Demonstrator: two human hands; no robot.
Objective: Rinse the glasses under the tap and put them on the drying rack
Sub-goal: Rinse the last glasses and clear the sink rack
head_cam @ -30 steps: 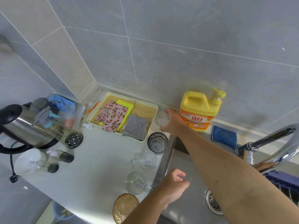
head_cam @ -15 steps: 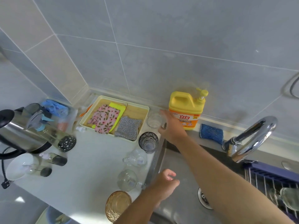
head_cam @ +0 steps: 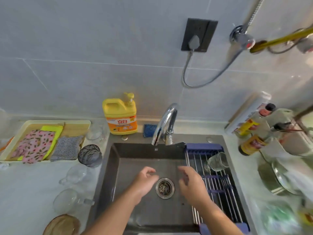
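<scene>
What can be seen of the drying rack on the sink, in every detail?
The drying rack looks like a roll-up mat of parallel metal rods, joined by dark blue bars at both ends and blue strips across the middle. It lies flat over the right side of the sink, from back edge to front. One clear glass lies on its side on the rods near the back. The right hand is by its left edge; contact cannot be told.

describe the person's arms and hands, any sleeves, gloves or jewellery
Both arms are bare down to the frame's lower edge, with no sleeves in view. The left hand and right hand wear no gloves. No ring, watch or bracelet shows, though the picture is slightly soft.
</scene>
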